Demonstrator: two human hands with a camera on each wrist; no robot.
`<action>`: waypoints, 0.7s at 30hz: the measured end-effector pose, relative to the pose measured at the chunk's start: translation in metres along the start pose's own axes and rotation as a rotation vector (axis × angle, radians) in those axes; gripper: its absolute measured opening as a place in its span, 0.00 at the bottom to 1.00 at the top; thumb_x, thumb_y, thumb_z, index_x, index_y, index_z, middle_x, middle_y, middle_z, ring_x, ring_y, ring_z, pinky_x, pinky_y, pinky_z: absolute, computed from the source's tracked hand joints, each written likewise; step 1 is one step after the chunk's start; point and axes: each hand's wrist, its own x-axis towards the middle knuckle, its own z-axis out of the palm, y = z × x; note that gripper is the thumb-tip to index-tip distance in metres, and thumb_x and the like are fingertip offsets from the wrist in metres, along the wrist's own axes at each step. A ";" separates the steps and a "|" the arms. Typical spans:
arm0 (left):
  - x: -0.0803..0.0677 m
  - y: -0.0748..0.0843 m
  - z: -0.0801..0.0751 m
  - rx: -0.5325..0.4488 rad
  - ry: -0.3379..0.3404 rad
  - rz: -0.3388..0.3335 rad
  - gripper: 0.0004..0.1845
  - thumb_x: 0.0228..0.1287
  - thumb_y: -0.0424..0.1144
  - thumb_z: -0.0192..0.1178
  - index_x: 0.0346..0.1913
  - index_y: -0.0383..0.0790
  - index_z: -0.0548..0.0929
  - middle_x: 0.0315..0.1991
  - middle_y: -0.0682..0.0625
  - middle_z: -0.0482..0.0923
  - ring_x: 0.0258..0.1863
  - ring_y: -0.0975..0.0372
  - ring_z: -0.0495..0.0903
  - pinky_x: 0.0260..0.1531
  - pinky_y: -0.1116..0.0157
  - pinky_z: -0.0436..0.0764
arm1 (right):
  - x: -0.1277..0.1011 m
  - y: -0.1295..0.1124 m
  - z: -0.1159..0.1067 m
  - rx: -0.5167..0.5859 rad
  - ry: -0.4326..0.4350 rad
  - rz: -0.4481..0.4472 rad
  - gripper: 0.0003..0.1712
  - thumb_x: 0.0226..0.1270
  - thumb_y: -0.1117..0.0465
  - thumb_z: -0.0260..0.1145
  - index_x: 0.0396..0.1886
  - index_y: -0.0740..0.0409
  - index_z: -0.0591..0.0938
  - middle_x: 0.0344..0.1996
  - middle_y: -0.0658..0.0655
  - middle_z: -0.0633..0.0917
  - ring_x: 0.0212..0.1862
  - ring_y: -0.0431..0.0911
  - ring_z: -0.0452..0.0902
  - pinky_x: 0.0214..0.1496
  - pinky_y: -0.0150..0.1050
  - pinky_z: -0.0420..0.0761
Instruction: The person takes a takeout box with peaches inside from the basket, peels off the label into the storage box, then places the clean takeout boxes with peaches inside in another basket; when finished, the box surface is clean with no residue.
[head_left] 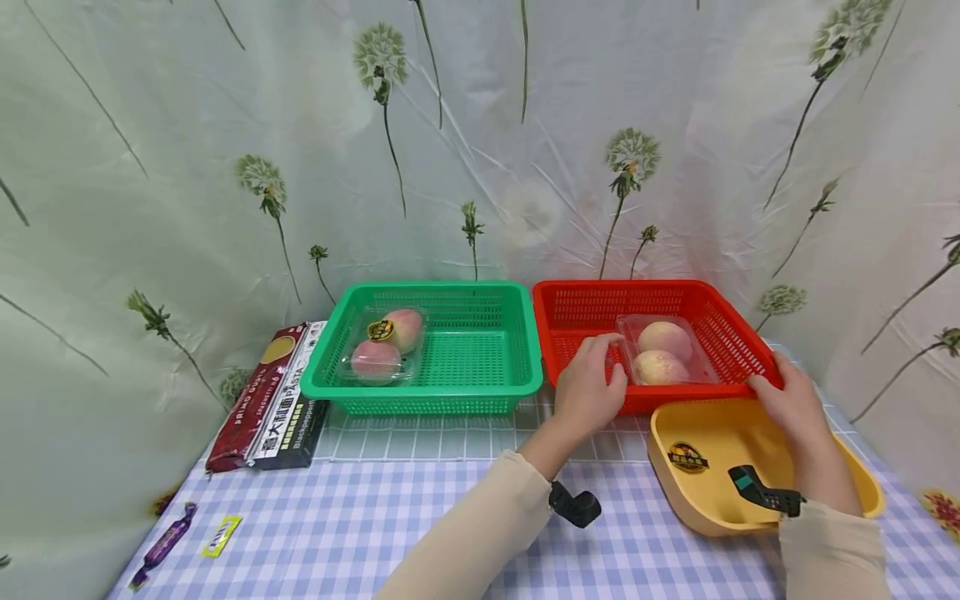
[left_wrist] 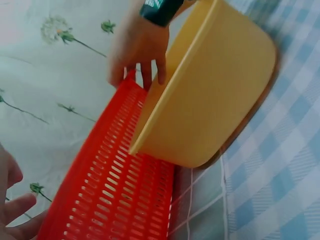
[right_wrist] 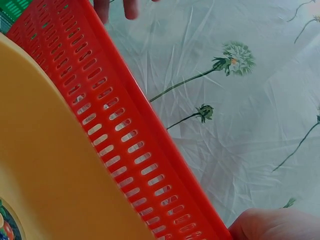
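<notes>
The person wears long, plain cream sleeves: the left sleeve (head_left: 476,525) lies fairly smooth along the forearm, while the right sleeve (head_left: 832,546) bunches in soft creases near the cuff. The hands (head_left: 591,387) are bare. On the left wrist sits a black camera (head_left: 581,507) with a blocky, rounded head; on the right, a black strap (head_left: 784,501) with small dotted marks and a dark device (head_left: 745,482) with a teal-green face

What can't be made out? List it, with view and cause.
Head: some of the yellow basin, behind the right forearm.
Head: lettering on the purple candy, too small.
Left wrist: most of the left hand, past the left edge.
Right wrist: part of the sticker, cut off lower left.
</notes>
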 end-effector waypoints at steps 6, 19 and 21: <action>-0.023 -0.004 -0.014 -0.132 -0.106 0.051 0.22 0.68 0.45 0.63 0.63 0.54 0.76 0.60 0.56 0.77 0.57 0.63 0.79 0.53 0.68 0.82 | -0.002 0.002 -0.001 -0.023 0.009 0.019 0.43 0.77 0.53 0.46 0.79 0.67 0.40 0.69 0.84 0.52 0.63 0.76 0.53 0.54 0.67 0.72; -0.050 -0.037 -0.061 -0.219 -0.082 0.334 0.20 0.69 0.35 0.60 0.62 0.43 0.76 0.64 0.51 0.75 0.64 0.61 0.76 0.59 0.66 0.79 | 0.000 0.000 0.002 -0.049 0.019 0.013 0.43 0.77 0.52 0.46 0.78 0.69 0.38 0.67 0.85 0.52 0.60 0.76 0.54 0.54 0.68 0.73; -0.051 -0.045 -0.073 -0.224 -0.059 0.354 0.19 0.69 0.33 0.59 0.61 0.42 0.77 0.64 0.50 0.75 0.65 0.60 0.75 0.60 0.63 0.79 | 0.000 -0.002 0.001 -0.084 0.024 -0.006 0.43 0.77 0.52 0.46 0.78 0.71 0.40 0.66 0.86 0.53 0.59 0.76 0.55 0.54 0.68 0.72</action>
